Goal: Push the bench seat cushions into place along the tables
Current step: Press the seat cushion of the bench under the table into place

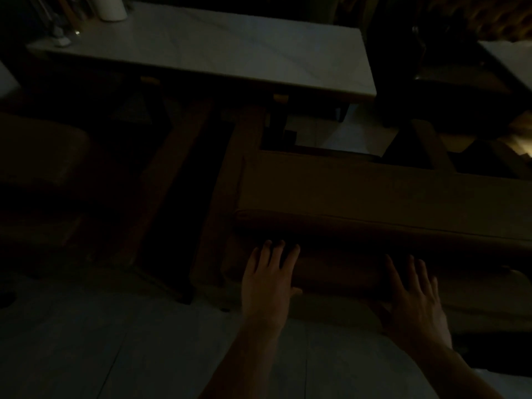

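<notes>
Cushion (pixel 374 197) against both flat hands (pixel 269 279)

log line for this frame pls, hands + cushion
left hand: open, flat on cushion near edge | right hand: open, flat on same edge | table beyond | scene dark

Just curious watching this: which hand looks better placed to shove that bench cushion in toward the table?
Probably the left hand: it lies flat by the cushion's near corner, facing the table. The right hand also lies flat, but at a slant. Likely both push.
</notes>
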